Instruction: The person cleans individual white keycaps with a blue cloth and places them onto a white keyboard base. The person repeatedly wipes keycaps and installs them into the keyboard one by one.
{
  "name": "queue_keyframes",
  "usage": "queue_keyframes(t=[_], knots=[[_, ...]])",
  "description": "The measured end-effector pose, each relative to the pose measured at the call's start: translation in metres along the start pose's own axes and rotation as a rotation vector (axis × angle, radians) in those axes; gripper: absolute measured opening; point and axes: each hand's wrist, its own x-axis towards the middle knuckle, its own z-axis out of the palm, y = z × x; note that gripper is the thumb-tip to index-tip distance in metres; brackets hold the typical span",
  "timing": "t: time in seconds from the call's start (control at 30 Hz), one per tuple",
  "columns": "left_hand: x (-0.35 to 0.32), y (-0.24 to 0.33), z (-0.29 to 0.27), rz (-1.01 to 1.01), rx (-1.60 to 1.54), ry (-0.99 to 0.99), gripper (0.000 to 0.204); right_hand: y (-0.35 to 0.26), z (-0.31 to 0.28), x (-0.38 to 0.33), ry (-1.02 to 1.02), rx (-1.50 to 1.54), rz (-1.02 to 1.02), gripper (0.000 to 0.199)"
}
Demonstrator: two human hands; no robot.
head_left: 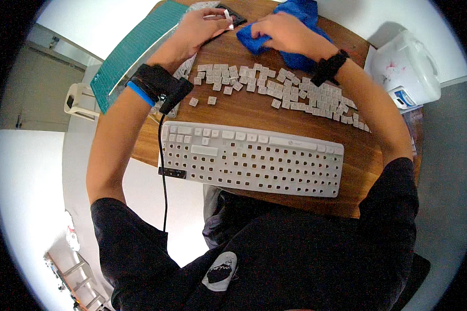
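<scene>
My left hand (200, 27) is at the far side of the table, its fingers pinching a small white plastic piece (228, 19), possibly a keycap. Just beyond it lies a flat black object (237, 14), partly hidden by the fingers. To its right, my right hand (285, 35) has its fingers curled into a bunched blue cloth (300, 60). Loose pale keycaps (290, 92) are spread over the table below both hands. Closer to me lies a white keyboard (254, 161), mostly stripped to its sockets, with some keys on its far edge and at its left end.
A green cutting mat (140, 44) covers the table's left side, with clear plastic beside it. On the right stands a whitish plastic container (407, 70). A black cable (165, 197) hangs from my left wrist device across the keyboard's left end. The wooden table (244, 111) has a curved edge.
</scene>
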Motion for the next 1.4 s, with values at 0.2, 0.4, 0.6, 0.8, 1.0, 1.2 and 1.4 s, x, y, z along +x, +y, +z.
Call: queue_keyframes(t=[0.2,0.4,0.6,0.8,1.0,1.2,1.4], knots=[[0.039,-0.027,-0.006,-0.090,-0.110,-0.196,0.051,0.004,-0.030,0.014,0.475,0.185,0.130,0.029],[0.026,0.000,0.009,-0.142,-0.306,-0.166,0.052,-0.015,-0.035,0.011,0.385,0.368,0.069,0.021],[0.013,0.029,0.017,-0.275,-0.288,-0.086,0.027,-0.028,-0.048,0.004,0.351,0.506,0.089,0.013],[0.020,0.032,0.007,-0.129,-0.386,-0.131,0.037,-0.035,-0.034,0.013,0.606,0.471,0.075,0.016],[0.014,0.033,0.008,-0.128,-0.104,-0.115,0.037,-0.043,-0.045,0.012,0.394,0.529,0.139,0.020],[0.017,0.004,0.001,-0.214,-0.268,-0.271,0.035,-0.005,-0.034,0.019,0.565,0.351,0.300,0.020],[0.017,-0.003,-0.005,-0.231,-0.242,-0.226,0.030,-0.034,-0.035,0.019,0.308,0.509,0.115,0.016]])
